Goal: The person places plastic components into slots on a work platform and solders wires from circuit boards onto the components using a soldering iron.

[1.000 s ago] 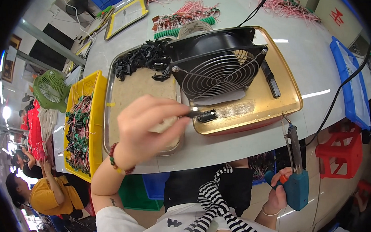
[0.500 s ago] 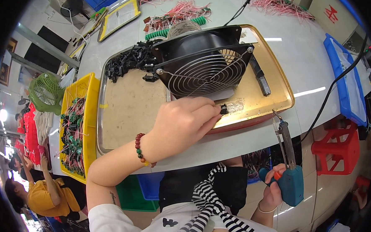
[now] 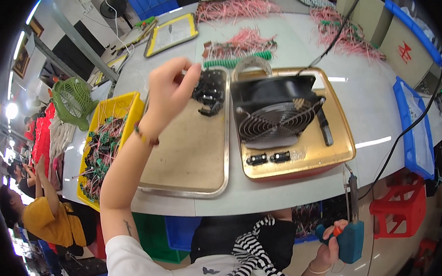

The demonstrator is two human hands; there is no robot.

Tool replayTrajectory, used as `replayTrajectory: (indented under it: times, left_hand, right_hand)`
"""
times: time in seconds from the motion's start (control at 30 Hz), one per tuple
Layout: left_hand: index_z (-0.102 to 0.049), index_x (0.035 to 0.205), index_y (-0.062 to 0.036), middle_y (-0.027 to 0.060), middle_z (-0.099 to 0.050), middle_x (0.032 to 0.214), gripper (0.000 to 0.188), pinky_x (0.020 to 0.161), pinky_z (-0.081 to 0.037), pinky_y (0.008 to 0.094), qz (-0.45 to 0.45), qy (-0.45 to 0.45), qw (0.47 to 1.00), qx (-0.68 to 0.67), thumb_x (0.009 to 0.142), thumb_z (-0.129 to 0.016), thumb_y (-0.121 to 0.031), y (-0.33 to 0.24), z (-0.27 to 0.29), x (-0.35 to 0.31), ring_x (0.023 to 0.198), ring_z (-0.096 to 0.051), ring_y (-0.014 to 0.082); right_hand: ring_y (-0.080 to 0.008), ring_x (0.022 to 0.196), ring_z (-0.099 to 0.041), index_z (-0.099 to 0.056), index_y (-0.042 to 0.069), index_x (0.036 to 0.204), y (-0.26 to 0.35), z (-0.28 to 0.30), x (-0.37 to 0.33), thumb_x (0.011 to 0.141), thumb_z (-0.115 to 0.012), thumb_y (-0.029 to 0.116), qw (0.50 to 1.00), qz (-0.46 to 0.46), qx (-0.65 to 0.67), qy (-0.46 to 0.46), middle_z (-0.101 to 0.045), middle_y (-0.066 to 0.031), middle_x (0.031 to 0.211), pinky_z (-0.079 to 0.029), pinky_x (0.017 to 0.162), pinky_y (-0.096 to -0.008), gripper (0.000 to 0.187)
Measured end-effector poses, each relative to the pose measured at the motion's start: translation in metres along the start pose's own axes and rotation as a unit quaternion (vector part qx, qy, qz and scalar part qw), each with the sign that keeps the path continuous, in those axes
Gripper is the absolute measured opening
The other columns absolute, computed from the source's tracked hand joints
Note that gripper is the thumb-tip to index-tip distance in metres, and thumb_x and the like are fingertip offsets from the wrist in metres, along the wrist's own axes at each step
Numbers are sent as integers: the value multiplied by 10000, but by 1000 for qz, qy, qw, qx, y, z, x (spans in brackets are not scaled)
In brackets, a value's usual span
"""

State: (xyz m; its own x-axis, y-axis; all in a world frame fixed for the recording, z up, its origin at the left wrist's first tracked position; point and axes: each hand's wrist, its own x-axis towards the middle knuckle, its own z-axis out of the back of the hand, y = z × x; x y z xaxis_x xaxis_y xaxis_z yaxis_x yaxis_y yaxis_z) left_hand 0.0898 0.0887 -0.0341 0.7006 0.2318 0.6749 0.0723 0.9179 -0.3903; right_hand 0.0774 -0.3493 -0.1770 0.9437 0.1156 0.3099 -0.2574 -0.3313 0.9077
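My left hand (image 3: 169, 93) is raised over the far end of a shallow metal tray (image 3: 184, 178), beside a pile of small black plastic parts (image 3: 209, 90). Its fingers are bent and closed, and their tips are turned from view, so anything in them is hidden. At the right, my right hand (image 3: 329, 242) grips the teal handle of a soldering gun (image 3: 351, 240), its slim tip pointing up near the table's edge. Two black parts, a left one (image 3: 256, 160) and a right one (image 3: 280, 157), sit on a gold tray (image 3: 329, 161) in front of a black fan (image 3: 277, 111).
A yellow bin (image 3: 137, 108) of wired parts stands left of the trays. Bundles of pink wires (image 3: 237, 11) lie at the back. A black cable (image 3: 408, 88) hangs on the right, near a blue tray (image 3: 414, 130) and a red stool (image 3: 397, 207). Another person (image 3: 51, 221) sits at left.
My left hand has left the gold tray and moved left and away to the pile of black parts. Two black parts now show on the gold tray. My right hand still holds the soldering gun.
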Motion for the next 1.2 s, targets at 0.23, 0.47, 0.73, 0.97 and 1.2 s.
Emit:
replayTrajectory:
  times: [0.23, 0.47, 0.73, 0.97, 1.2]
  left_hand:
    - [-654, 900, -22, 110, -654, 805, 140, 705, -482, 327, -82, 206, 975, -33, 801, -601, -106, 94, -101, 79, 731, -616, 237]
    - [-634, 1032, -87, 129, -597, 1015, 296, 835, -445, 383, -237, 255, 936, -57, 752, -639, -185, 90, -173, 120, 935, -560, 301]
    - [-628, 1041, -81, 126, -625, 987, 320, 852, -434, 390, -216, 359, 908, -12, 741, -647, -191, 110, -192, 136, 945, -553, 316]
    - [-626, 1072, -86, 131, -631, 1011, 332, 835, -446, 384, -173, 334, 927, 7, 759, -642, -194, 135, -150, 113, 918, -571, 320]
    - [-618, 1096, -36, 67, -658, 955, 292, 741, -484, 266, 33, 247, 957, -151, 866, -591, -213, 157, -79, 99, 803, -592, 100]
  right_hand:
    - [-135, 653, -487, -479, -26, 1127, 24, 0, -6, 767, -561, 102, 999, 3, -31, -14, -520, -122, 1045, -393, 614, -241, 391]
    - [-119, 649, -483, -551, -32, 1080, 27, 5, -8, 786, -550, 40, 998, 8, -38, -46, -590, -92, 983, -382, 614, -211, 303]
    - [-117, 653, -476, -562, -33, 1057, 24, -7, 0, 799, -543, 55, 992, -11, -66, -108, -594, -79, 950, -377, 625, -213, 273]
    - [-120, 643, -480, -557, -34, 1042, 16, -9, 7, 780, -552, 45, 992, -11, -32, -124, -593, -82, 923, -383, 622, -215, 274]
    - [-132, 622, -482, -559, -32, 1023, 16, -5, 6, 755, -552, 22, 993, -7, 5, -118, -594, -105, 957, -387, 612, -225, 274]
